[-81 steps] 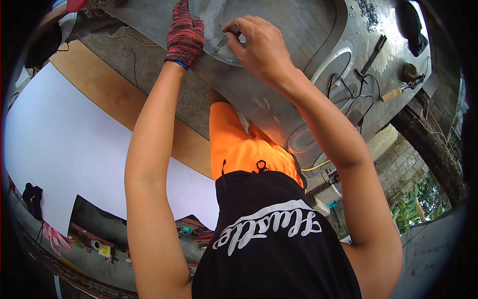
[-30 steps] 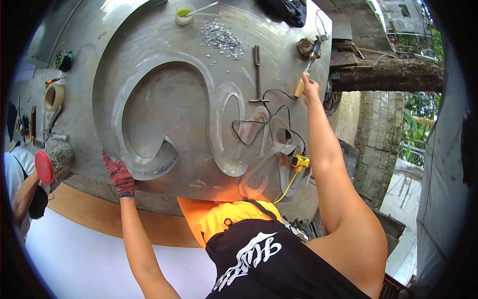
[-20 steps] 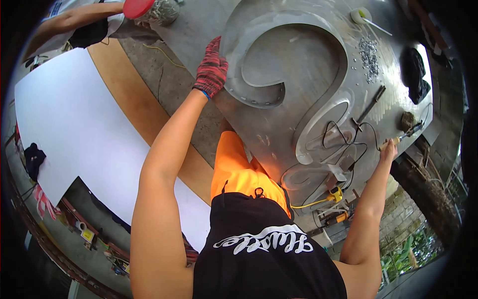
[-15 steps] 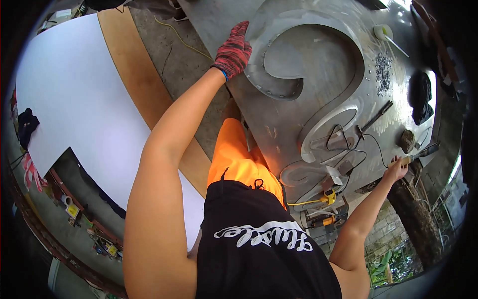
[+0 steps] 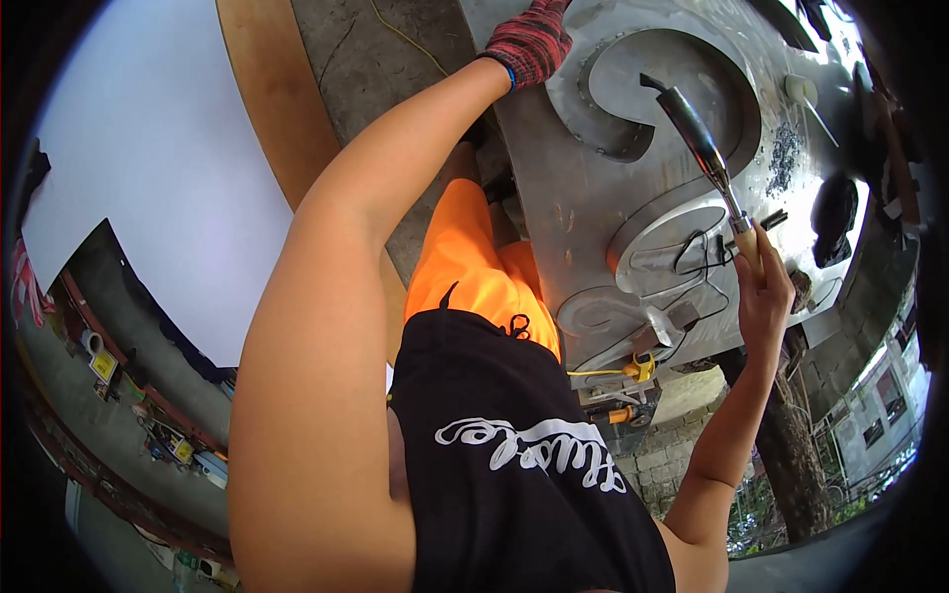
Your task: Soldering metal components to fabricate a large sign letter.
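My right hand [image 5: 766, 296] is closed round the wooden handle of a large soldering iron [image 5: 695, 138]. The iron's dark barrel and bent tip point up and left, above a curved sheet-metal shape [image 5: 746, 74] with upright walls. At the shape's far left side, my left hand [image 5: 529, 47] wears a red-and-black knit glove. Its fingers look stretched out along the metal, partly cut off by the picture's top edge. Under the shape lies a grey metal sheet [image 5: 554, 208]. Small dark bits [image 5: 784, 158] are scattered right of the shape.
Smaller curved metal pieces [image 5: 633, 237] and a black cable [image 5: 717, 287] lie nearer me. A white round container [image 5: 799, 91] with a stick stands far right, near a black bag [image 5: 835, 219]. A yellow power tool [image 5: 641, 369] is at the near edge. A large white sheet [image 5: 148, 148] spreads at left.
My right hand has lifted the soldering iron from the right edge and swung it up and left over the work. The view has shifted; my left hand stays by the curved shape.
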Motion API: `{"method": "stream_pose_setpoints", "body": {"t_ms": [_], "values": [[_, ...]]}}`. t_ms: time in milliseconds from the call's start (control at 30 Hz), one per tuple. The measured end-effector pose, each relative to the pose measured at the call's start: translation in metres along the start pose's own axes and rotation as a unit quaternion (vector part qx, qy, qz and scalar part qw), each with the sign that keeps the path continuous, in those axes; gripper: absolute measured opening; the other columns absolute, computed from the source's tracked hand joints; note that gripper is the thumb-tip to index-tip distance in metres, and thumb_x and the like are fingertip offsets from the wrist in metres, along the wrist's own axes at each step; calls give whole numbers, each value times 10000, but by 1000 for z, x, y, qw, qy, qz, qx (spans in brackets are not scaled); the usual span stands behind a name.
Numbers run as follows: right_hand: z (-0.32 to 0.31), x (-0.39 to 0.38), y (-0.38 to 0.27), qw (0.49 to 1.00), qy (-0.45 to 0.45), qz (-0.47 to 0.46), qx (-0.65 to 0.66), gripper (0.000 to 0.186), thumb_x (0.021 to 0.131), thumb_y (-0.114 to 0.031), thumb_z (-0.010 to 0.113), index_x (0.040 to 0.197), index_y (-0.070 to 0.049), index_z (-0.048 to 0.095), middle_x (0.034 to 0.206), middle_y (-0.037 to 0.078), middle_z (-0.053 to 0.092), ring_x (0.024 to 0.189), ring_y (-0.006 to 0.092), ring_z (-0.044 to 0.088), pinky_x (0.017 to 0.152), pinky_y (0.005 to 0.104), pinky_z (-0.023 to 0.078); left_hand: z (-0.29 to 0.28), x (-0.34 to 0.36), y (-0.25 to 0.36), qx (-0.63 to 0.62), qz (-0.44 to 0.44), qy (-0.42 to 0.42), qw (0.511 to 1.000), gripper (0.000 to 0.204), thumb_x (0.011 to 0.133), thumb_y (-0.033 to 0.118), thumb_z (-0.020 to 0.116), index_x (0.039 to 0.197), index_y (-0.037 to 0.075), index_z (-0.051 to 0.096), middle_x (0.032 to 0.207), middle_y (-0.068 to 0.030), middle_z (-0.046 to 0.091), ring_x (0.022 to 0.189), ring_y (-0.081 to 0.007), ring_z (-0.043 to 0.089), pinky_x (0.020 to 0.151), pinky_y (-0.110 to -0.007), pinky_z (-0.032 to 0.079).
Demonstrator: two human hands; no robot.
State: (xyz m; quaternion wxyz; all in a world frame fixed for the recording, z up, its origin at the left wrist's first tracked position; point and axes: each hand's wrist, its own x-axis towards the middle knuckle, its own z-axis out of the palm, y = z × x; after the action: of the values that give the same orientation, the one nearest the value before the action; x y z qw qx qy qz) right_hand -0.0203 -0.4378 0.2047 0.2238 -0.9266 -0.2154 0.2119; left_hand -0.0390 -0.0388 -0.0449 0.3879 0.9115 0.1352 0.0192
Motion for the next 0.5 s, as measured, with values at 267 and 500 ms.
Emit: {"method": "stream_pose_setpoints", "body": {"t_ms": [267, 500], "values": [[32, 7, -43, 994, -48, -30, -95, 488, 934, -126, 716, 1410, -182, 630, 909, 100, 650, 732, 281, 668, 689, 389, 525, 3, -9, 10, 38, 29, -16, 999, 673, 985, 207, 496, 1573, -25, 265, 1608, -261, 337, 1473, -396, 369, 1227, -394, 303], [43, 21, -51, 988, -48, -53, -139, 458, 924, -151, 708, 1375, -162, 627, 938, 91, 660, 791, 322, 679, 688, 427, 528, 2, -5, 1, 31, 32, -4, 999, 649, 968, 190, 523, 1569, 60, 316, 1577, -208, 389, 1379, -392, 472, 1136, -427, 408]]}}
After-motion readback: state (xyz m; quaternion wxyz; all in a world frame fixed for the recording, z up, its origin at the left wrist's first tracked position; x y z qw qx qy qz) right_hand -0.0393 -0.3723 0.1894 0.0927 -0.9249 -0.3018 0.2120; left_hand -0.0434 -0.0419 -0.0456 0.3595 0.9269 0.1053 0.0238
